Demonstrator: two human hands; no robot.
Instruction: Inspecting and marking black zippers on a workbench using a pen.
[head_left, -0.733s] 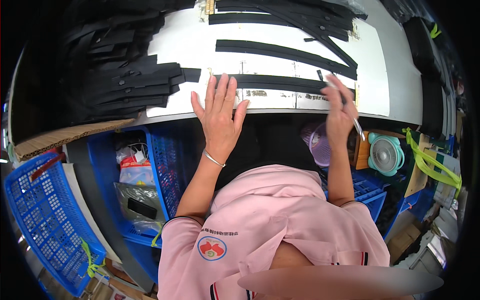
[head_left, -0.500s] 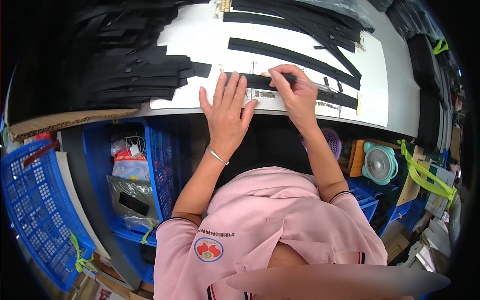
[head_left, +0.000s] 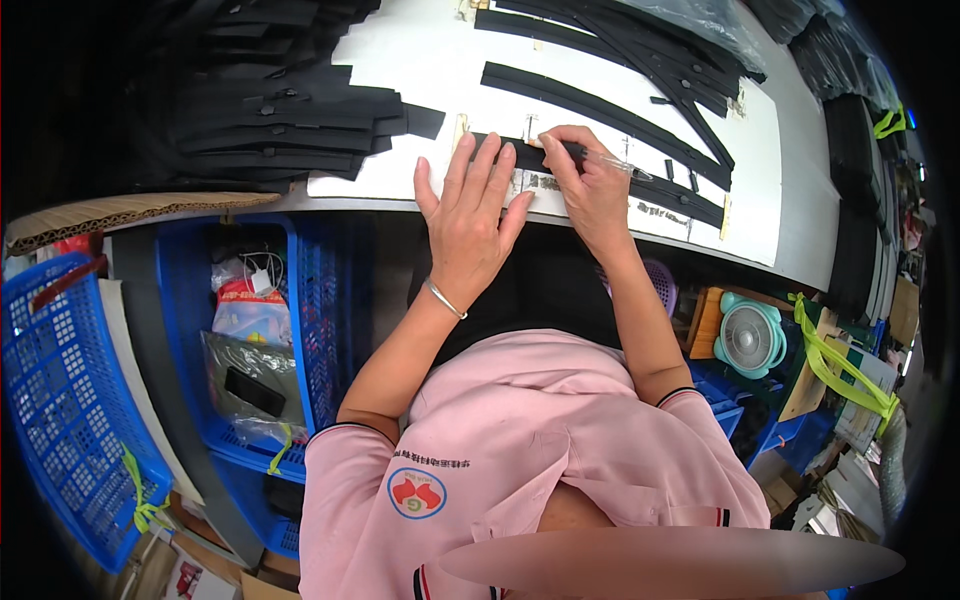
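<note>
My left hand (head_left: 472,232) lies flat with its fingers spread, the fingertips on the left end of a black fabric strip (head_left: 680,203). In my right hand (head_left: 598,205) is a pen (head_left: 606,160) with a clear barrel, gripped between thumb and fingers. Its tip points left, close to the strip's upper edge and a small dark mark (head_left: 530,124) on the white board (head_left: 755,190). Whether the tip touches the strip I cannot tell. Just beyond lies another long black strip (head_left: 600,120), set at a slant.
Black strips are piled at the left (head_left: 330,120), and more lie at the far right (head_left: 690,70) beside clear plastic. Below the table's front edge stand a blue crate (head_left: 300,250) with bags and a phone, another blue basket (head_left: 75,400), and a green fan (head_left: 750,335).
The whole view has shifted slightly. Against the board's mark, the pen tip has moved a little left. My left hand stays flat on the strip in nearly the same place.
</note>
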